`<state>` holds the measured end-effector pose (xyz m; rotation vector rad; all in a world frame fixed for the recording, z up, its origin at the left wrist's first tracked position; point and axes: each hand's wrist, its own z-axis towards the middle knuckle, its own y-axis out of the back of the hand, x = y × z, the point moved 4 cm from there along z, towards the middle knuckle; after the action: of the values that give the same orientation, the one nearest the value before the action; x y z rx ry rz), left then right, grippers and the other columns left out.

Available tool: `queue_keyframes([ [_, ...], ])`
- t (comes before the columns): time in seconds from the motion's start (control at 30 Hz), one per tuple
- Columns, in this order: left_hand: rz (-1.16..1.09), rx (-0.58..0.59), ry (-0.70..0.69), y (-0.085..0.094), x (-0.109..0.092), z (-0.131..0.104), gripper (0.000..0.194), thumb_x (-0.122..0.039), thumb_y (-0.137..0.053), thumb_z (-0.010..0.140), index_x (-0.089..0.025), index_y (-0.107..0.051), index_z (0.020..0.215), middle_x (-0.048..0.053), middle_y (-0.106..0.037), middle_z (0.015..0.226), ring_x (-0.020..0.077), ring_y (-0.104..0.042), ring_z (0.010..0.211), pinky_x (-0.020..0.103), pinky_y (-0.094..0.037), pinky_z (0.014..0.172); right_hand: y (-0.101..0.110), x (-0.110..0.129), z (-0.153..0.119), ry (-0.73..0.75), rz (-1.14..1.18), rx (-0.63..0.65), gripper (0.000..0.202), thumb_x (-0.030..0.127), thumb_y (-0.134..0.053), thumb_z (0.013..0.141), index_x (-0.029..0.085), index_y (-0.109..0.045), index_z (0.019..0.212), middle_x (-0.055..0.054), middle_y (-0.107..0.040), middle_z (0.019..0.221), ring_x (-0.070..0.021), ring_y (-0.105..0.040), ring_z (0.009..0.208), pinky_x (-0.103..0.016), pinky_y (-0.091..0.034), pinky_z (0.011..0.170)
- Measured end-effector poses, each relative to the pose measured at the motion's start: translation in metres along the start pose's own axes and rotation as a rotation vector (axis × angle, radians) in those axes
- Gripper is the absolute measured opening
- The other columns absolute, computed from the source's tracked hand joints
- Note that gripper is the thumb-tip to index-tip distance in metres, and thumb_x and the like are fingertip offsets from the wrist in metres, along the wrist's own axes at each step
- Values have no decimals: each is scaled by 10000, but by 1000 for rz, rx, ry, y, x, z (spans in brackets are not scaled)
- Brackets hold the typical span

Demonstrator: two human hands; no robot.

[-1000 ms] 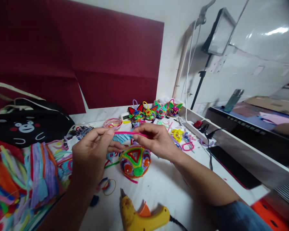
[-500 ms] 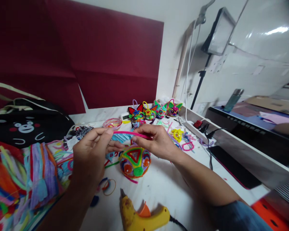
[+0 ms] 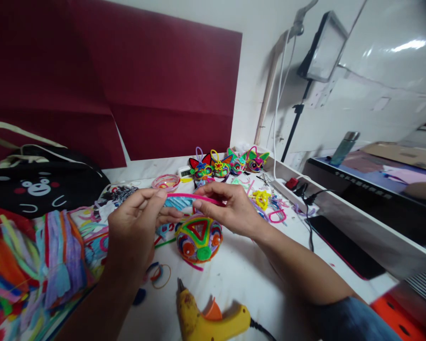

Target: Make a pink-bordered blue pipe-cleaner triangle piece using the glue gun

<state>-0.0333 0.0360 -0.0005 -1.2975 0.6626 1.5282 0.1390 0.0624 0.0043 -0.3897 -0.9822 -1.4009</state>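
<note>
Between my two hands runs a pink pipe cleaner (image 3: 185, 195), bowed slightly upward. My left hand (image 3: 142, 215) pinches its left end between thumb and forefinger. Farther along, my right hand (image 3: 230, 206) grips it with thumb and fingers, the right end lying against the palm side. Just below, on the white table, sits a round mask-like head (image 3: 199, 239) made of coiled coloured pipe cleaners, with orange eyes, a green nose and a red triangle. A yellow hot glue gun (image 3: 213, 324) lies in front of it, its nozzle pointing away from me. Light blue strips (image 3: 179, 202) show behind the pink one.
Several finished animal heads (image 3: 220, 166) stand along the wall. Bundled pipe cleaners (image 3: 60, 255) and a black bag (image 3: 39, 189) fill the left side. A phone (image 3: 346, 246) lies at right beside a power strip (image 3: 298, 194). Another person's hand (image 3: 421, 189) shows at the far right.
My right thumb and fingers have shifted very slightly along the pink pipe cleaner. My left hand, the head and the glue gun look unmoved.
</note>
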Motion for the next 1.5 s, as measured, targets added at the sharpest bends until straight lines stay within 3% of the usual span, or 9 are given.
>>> queue_keyframes([
  [0.43,-36,-7,5,-3,-1,-2,145,-243,-735,663,-165,-624,712,-39,-631,537,129,-636,457,222,-570,501,0,-2,1,64,-12,-65,137,254,-635,852,146,-719,853,-29,-713,793,-102,-588,655,-217,-439,585],
  [0.67,-36,27,36,-3,1,0,135,-243,-724,683,-172,-626,742,-32,-639,520,131,-648,482,201,-560,516,0,6,0,80,-118,-34,102,229,-691,798,144,-717,845,-12,-685,754,-95,-541,624,-218,-412,578],
  [0.83,-29,49,31,-3,3,1,152,-257,-716,668,-175,-611,742,-48,-621,518,140,-634,457,220,-547,476,0,6,-1,108,-182,-5,79,199,-644,828,148,-703,813,-4,-669,745,-92,-526,621,-211,-392,574],
  [0.97,75,75,-10,0,5,3,152,-291,-689,711,-185,-628,801,-57,-584,461,120,-565,402,190,-458,413,1,4,-1,96,-219,20,75,199,-640,830,154,-694,803,8,-650,717,-88,-508,607,-210,-379,575],
  [1.1,224,98,-69,6,10,6,163,-360,-665,761,-208,-659,821,-78,-494,408,83,-384,342,184,-278,344,1,2,-1,74,-241,47,83,189,-632,831,149,-689,786,17,-633,696,-81,-496,600,-202,-370,573],
  [1.2,379,83,-170,8,7,7,182,-395,-641,791,-224,-682,841,-51,-571,545,108,-486,473,200,-362,435,0,0,-1,58,-236,59,92,197,-631,832,146,-692,784,18,-633,690,-79,-500,594,-197,-366,563],
  [1.27,504,113,-299,5,1,5,203,-396,-604,823,-224,-695,880,-3,-668,793,156,-613,731,219,-458,611,0,-2,-1,43,-236,74,98,205,-626,836,146,-696,799,17,-634,694,-80,-504,592,-198,-365,562],
  [1.33,617,158,-441,1,-5,3,226,-390,-590,834,-217,-693,935,38,-668,1020,203,-619,961,253,-475,780,0,-2,-1,36,-247,86,99,200,-618,836,143,-694,806,16,-627,692,-82,-507,596,-201,-363,566],
  [1.5,747,269,-728,-8,-9,-5,265,-382,-655,795,-209,-673,995,70,-681,1084,252,-607,1100,349,-424,992,0,2,-1,49,-332,162,101,154,-597,830,141,-676,769,18,-598,658,-89,-502,599,-203,-343,566],
])
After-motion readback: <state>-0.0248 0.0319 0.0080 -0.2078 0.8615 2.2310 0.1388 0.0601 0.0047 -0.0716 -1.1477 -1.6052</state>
